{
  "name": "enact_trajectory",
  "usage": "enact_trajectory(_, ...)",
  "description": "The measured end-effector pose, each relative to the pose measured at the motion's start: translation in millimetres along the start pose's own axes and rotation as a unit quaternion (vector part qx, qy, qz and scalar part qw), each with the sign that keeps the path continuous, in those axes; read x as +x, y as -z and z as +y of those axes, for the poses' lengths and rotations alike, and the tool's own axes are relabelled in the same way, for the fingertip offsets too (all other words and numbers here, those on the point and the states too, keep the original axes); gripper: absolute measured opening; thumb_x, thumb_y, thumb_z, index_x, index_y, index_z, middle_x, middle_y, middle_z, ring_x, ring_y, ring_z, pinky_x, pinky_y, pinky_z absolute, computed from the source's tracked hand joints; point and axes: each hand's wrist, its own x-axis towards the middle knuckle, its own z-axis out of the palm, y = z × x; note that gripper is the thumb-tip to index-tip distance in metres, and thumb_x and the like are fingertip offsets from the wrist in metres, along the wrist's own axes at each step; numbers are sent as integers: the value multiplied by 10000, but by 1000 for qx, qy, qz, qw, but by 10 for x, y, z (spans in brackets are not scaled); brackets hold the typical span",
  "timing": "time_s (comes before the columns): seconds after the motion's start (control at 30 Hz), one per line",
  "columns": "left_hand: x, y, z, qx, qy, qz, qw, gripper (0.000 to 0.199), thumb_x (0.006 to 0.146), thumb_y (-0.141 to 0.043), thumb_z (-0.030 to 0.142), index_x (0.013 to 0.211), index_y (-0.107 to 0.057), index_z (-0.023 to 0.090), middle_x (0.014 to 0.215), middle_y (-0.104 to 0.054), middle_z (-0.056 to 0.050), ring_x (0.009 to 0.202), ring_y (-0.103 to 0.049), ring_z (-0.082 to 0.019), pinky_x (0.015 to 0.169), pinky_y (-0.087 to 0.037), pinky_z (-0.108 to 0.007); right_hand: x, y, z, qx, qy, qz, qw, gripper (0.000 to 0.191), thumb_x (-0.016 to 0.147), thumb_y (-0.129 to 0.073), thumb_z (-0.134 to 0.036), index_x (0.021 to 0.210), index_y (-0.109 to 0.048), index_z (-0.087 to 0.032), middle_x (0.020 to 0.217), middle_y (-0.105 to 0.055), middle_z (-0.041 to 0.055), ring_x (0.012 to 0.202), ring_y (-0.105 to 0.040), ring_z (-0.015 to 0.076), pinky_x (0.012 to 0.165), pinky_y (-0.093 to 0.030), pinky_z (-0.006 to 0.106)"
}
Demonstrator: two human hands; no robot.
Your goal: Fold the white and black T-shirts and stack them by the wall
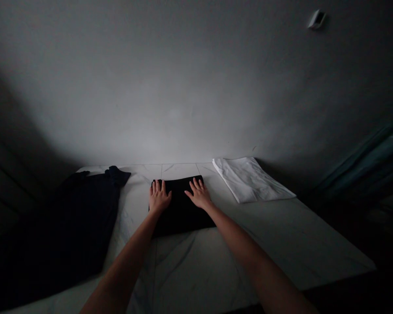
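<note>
Two hands [160,198] [199,194] spread on black cloth [183,213], folded white cloth [253,181] at right, perhaps navy garment [81,226] at left

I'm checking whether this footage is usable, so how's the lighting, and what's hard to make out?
Head view: dim, brightest around the middle of the wall, corners shadowed; also head view: little surface detail in the black folded cloth or dark garment, while the white cloth reads better.

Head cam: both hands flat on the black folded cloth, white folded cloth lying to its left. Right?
One slip: the white folded cloth lies to the right of the black folded cloth, as the head view shows. The left hand and right hand are indeed flat on the black one.
</note>
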Motion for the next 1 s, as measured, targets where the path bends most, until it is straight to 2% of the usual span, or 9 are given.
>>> enact_trajectory(0.1,9,41,9,-8,23,-13,1000,709,951,-418,460,1525,-352,49,1588,-298,-243,1484,-281,-347,1193,-252,-499,-3,2,188,8,-46,-19,999,636,1021,-342,-535,1578,-276,-238,1659,-142,113,1511,-208,276,1209,-187,429)
enact_trajectory(0.2,30,157,39,-17,42,-48,998,753,953,-404,488,1539,-301,27,1597,-274,-244,1495,-254,-335,1200,-240,-482,28,107,251,10,-58,-43,997,648,1027,-331,-524,1589,-235,-216,1662,-122,118,1515,-195,256,1214,-169,410)
enact_trajectory(0.33,33,366,70,-3,34,-114,993,787,956,-403,519,1558,-249,35,1623,-191,-240,1515,-186,-327,1219,-191,-455,-32,268,130,-6,-87,-79,993,670,1031,-311,-531,1589,-225,-170,1657,-120,150,1517,-175,286,1211,-144,476)
enact_trajectory(0.43,-75,469,108,24,26,-143,989,761,976,-374,498,1554,-246,19,1621,-180,-249,1513,-185,-335,1224,-168,-459,-207,306,-9,-14,-77,-59,995,692,1036,-286,-520,1563,-275,-71,1640,-147,201,1521,-149,302,1212,-129,486)
enact_trajectory(0.53,-330,498,219,43,-5,-122,992,736,987,-355,483,1540,-282,3,1602,-236,-261,1501,-217,-361,1219,-171,-482,-484,257,-161,-12,-10,-13,1000,687,1034,-306,-499,1532,-336,-28,1634,-165,211,1520,-154,309,1214,-149,455)
enact_trajectory(0.63,-646,486,370,40,-79,-86,992,671,993,-353,449,1553,-302,84,1616,-249,-205,1502,-225,-346,1214,-183,-500,-773,169,-315,-6,47,5,999,648,1036,-315,-470,1525,-362,-48,1628,-206,193,1514,-186,299,1216,-158,456)
enact_trajectory(0.77,-945,487,463,41,-97,-101,989,631,996,-358,418,1545,-335,108,1615,-264,-189,1503,-223,-346,1204,-194,-534,-1050,65,-412,4,46,13,999,613,1032,-337,-453,1525,-377,-89,1616,-250,180,1505,-219,299,1209,-167,506)
enact_trajectory(0.9,-1099,540,322,32,-97,-99,990,675,977,-398,468,1535,-344,92,1614,-269,-191,1496,-238,-363,1191,-215,-557,-1221,19,-247,27,31,33,999,640,1009,-396,-473,1522,-378,-90,1616,-243,187,1498,-242,311,1204,-193,504)
enact_trajectory(1.0,-1237,654,41,-21,-92,-62,994,631,949,-453,439,1465,-430,75,1534,-424,-217,1438,-372,-346,1159,-307,-512,-1327,80,66,79,-5,64,995,607,978,-462,-430,1473,-444,-81,1560,-369,210,1445,-363,308,1162,-296,491)
